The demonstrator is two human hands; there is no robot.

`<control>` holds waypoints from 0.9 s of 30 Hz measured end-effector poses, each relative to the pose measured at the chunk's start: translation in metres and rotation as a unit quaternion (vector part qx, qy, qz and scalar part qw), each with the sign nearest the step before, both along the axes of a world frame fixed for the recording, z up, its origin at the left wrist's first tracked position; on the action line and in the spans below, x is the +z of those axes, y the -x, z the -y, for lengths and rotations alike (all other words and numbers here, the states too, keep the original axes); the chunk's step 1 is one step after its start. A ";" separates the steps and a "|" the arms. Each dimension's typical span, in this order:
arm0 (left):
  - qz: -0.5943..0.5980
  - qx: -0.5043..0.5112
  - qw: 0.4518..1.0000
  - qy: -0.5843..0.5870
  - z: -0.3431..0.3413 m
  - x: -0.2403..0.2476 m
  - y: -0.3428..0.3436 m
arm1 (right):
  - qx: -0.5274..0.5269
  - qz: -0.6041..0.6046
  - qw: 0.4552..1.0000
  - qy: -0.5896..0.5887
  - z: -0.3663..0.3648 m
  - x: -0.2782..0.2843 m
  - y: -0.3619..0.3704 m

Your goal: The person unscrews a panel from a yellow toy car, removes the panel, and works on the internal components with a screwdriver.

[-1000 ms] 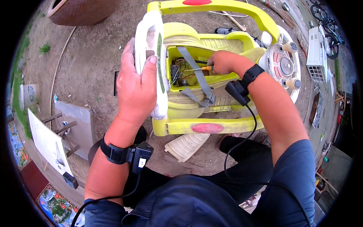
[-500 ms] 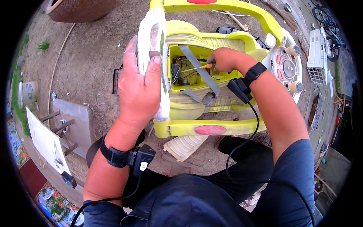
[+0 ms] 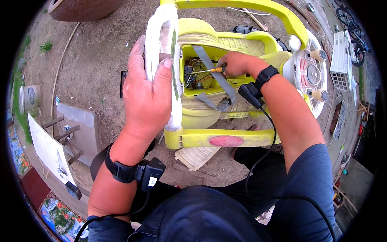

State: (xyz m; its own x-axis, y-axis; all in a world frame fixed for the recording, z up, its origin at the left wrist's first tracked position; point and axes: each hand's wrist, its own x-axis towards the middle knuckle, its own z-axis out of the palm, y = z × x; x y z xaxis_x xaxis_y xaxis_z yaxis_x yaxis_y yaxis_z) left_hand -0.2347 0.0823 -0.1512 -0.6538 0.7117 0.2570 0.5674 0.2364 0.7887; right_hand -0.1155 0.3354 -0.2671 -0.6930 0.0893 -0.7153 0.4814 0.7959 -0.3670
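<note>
A yellow-green ride-on toy car (image 3: 238, 139) stands in front of me, with a compartment in its seat uncovered. Inside that compartment are wires and small electrical parts (image 3: 196, 68). My left hand (image 3: 147, 88) is closed around the white handle bar (image 3: 174, 113) at the car's left end. In my right hand (image 3: 238, 64) is a screwdriver (image 3: 217, 69) with an orange-and-black handle. Its shaft points left into the compartment; I cannot tell exactly what the tip touches. A grey strap (image 3: 213, 72) lies across the opening, just by the screwdriver's handle.
The toy's steering wheel (image 3: 310, 74) is at the right. A pale ribbed plastic panel (image 3: 195, 157) lies on the dirt near my legs. At the left stand a low table (image 3: 78, 121) and a bucket (image 3: 30, 99). A large clay pot (image 3: 84, 10) sits far left.
The right hand and screwdriver have shifted slightly left, the shaft tilting closer to level. The toy car appears slightly lower and further right in view. The left hand keeps its grip.
</note>
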 end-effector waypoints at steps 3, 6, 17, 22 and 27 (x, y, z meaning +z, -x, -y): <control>-0.014 0.000 1.000 0.004 0.000 -0.001 0.001 | -0.008 0.004 1.000 0.012 -0.001 -0.002 -0.001; -0.011 0.000 1.000 0.001 0.000 -0.002 0.001 | -0.021 0.005 1.000 0.021 0.000 0.000 -0.003; -0.043 -0.003 0.999 -0.002 0.000 -0.003 0.002 | -0.050 0.002 0.998 0.049 -0.004 -0.007 -0.012; -0.032 -0.003 0.999 -0.010 -0.001 -0.001 0.001 | -0.038 -0.005 0.999 0.035 -0.001 -0.007 -0.011; -0.040 -0.006 0.999 -0.006 0.000 -0.003 0.003 | -0.051 0.010 0.997 0.051 0.000 -0.005 -0.011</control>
